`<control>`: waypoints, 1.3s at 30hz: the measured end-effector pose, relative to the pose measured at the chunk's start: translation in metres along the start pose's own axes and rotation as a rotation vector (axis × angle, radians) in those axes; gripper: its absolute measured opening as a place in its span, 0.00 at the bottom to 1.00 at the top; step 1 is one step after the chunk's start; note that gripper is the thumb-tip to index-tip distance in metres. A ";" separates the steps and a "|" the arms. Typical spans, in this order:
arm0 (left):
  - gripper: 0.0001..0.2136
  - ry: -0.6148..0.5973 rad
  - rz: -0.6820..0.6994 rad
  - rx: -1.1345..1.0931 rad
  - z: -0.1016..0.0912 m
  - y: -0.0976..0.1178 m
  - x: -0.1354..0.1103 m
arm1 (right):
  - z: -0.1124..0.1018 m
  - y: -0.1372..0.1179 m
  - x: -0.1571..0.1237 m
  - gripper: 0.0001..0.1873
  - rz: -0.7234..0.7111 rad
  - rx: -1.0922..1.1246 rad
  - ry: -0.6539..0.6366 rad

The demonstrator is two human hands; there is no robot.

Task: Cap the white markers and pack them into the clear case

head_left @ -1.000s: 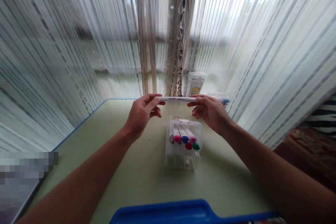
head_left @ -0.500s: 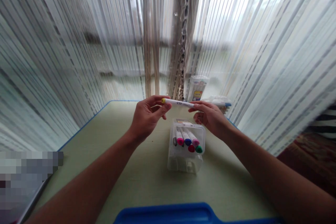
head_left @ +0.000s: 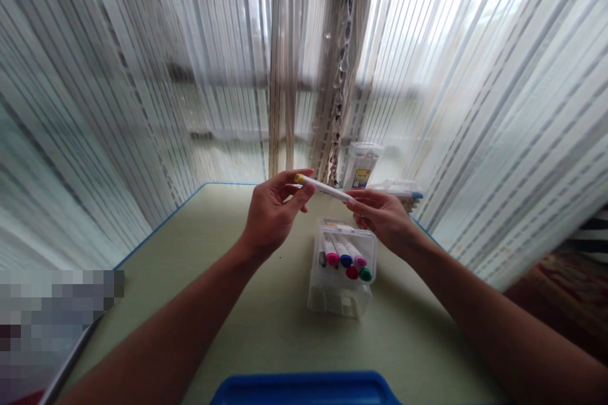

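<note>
A white marker point(head_left: 327, 189) with a yellow end is held up between both hands, slanting down to the right. My left hand point(head_left: 275, 209) pinches it close to the yellow end, thumb in front. At the other end, the fingers of my right hand point(head_left: 380, 215) close on the white tip. Below the marker, a clear plastic case point(head_left: 339, 297) stands on the table with several markers in it. Pink, blue, lilac, red, green and grey ends point(head_left: 346, 260) face me.
Behind my right hand stand a tall clear box point(head_left: 363, 164) with a yellow label and a low clear pack point(head_left: 399, 187). The pale table point(head_left: 199, 247) has a blue rim. Striped string curtains point(head_left: 228, 63) hang beyond it. A blue plastic edge point(head_left: 304, 389) lies nearest me.
The marker has tilted more steeply, its right end now lower. Both hands still hold it. The whole view has shifted slightly, so things appear a little further right.
</note>
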State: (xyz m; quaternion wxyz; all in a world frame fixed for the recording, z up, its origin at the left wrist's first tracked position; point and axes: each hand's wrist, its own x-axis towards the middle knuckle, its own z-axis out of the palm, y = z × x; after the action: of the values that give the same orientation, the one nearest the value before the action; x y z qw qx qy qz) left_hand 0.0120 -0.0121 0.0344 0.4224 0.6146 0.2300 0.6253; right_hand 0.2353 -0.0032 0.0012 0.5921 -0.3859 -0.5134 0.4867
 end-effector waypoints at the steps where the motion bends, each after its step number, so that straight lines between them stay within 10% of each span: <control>1: 0.13 0.009 -0.002 0.001 0.000 0.000 0.000 | 0.000 0.000 0.000 0.21 -0.002 -0.015 0.002; 14: 0.13 0.059 0.061 0.020 0.001 0.000 -0.001 | 0.008 -0.008 -0.008 0.20 0.042 -0.121 -0.051; 28: 0.14 -0.320 0.163 0.061 0.008 0.008 -0.012 | 0.010 -0.013 -0.013 0.22 -0.069 -0.259 -0.047; 39: 0.12 -0.343 0.124 0.108 0.010 0.014 -0.014 | 0.004 -0.005 -0.010 0.24 -0.109 -0.317 -0.062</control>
State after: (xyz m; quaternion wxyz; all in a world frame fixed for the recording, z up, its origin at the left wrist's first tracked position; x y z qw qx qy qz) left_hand 0.0163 -0.0328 0.0388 0.3826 0.7470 0.1493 0.5229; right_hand 0.2324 -0.0141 0.0040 0.5334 -0.4306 -0.6219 0.3785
